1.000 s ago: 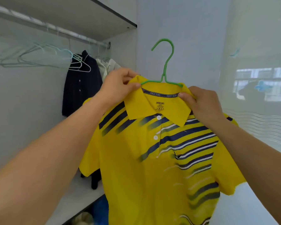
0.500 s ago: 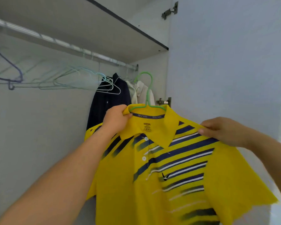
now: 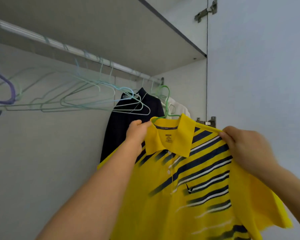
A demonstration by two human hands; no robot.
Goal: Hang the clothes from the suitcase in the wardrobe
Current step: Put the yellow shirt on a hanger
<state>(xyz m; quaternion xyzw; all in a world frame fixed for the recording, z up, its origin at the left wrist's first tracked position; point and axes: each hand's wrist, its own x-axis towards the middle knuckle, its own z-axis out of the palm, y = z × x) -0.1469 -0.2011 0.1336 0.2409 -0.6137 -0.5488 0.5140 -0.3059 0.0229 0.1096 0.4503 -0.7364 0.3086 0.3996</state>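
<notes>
A yellow polo shirt (image 3: pixel 189 179) with dark blue and white stripes hangs on a green wire hanger (image 3: pixel 165 101). My left hand (image 3: pixel 136 134) grips the shirt's left shoulder by the collar. My right hand (image 3: pixel 241 142) pinches the right shoulder seam. The hanger's hook is raised just below the wardrobe rail (image 3: pixel 62 47), near its right end, in front of the hung clothes. The suitcase is out of view.
Several empty pale wire hangers (image 3: pixel 87 99) and a purple hanger (image 3: pixel 5 94) hang on the rail. A dark navy garment (image 3: pixel 128 125) and a white one (image 3: pixel 177 106) hang at the right end. A shelf (image 3: pixel 163 40) sits above; the open door (image 3: pixel 258 66) stands at right.
Both hands carried the shirt on its hanger up and left, into the wardrobe toward the rail. My right hand slid from the collar out to the right shoulder.
</notes>
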